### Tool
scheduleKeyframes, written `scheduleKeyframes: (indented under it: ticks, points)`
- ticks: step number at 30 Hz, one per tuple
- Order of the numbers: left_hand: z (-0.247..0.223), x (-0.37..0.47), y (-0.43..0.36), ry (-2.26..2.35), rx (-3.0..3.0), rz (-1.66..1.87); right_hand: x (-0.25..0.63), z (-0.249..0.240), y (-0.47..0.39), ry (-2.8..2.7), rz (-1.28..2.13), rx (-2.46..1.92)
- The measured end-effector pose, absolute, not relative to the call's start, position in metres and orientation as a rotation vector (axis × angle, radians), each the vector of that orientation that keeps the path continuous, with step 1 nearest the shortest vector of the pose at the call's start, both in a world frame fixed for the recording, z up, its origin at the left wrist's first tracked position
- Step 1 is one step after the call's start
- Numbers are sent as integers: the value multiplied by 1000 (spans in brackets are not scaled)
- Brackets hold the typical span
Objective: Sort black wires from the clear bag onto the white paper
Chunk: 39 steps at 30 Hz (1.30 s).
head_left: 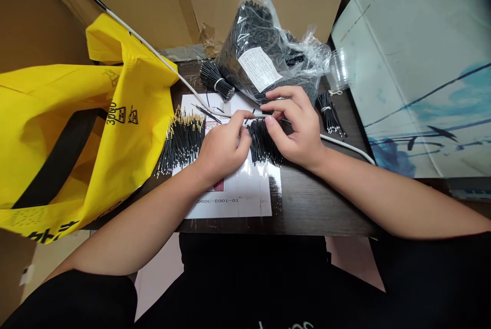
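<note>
My left hand (224, 146) is closed, thumb and forefinger pressed together above a white printed sheet (245, 206); what sits in the pinch is too small to make out. Close beside it, my right hand (295, 132) curls over a pile of short black wires (264, 145), its thumb and fingertips drawn together, and anything between them is hidden. To the left of my left hand lies another pile of black wires with gold-coloured tips (184, 137). A white cable (195, 94) passes behind my fingers and partly under them.
A clear plastic bag (249, 37) full of black wires stands at the back, with tied wire bundles (217, 81) (330, 114) on either side. Clear plastic cups (339, 70) stand right of it. A yellow bag (149, 88) covers the left; a pale box panel (418, 88) bounds the right.
</note>
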<state>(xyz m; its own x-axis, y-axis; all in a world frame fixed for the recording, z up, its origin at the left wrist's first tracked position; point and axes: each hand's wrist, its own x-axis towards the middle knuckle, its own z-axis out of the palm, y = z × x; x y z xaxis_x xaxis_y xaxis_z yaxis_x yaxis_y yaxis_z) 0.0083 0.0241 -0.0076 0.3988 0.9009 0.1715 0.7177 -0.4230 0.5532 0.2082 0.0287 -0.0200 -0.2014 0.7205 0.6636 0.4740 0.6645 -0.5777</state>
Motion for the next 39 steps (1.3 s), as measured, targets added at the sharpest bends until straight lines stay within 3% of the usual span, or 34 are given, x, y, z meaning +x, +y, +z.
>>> scheduleKeyframes:
  ticks: [9, 16, 19, 22, 28, 39]
  points:
    - [-6, 10, 20, 1293, 2393, 890, 208, -22, 32, -1859, 268, -900]
    - [-3, 17, -2, 429, 2767, 1060, 196, 14, 34, -2363, -50, -1032]
    - [-4, 20, -8, 282, 2841, 1015, 173, 31, 44, -2686, -62, -847]
    - [-4, 20, -10, 267, 2848, 990, 143, 35, 63, -2876, -33, -708]
    - [-4, 17, -10, 304, 2853, 968, 95, 23, 88, -2974, -285, -652]
    - [-10, 16, -5, 355, 2692, 998, 87, 26, 85, -3065, -323, -446]
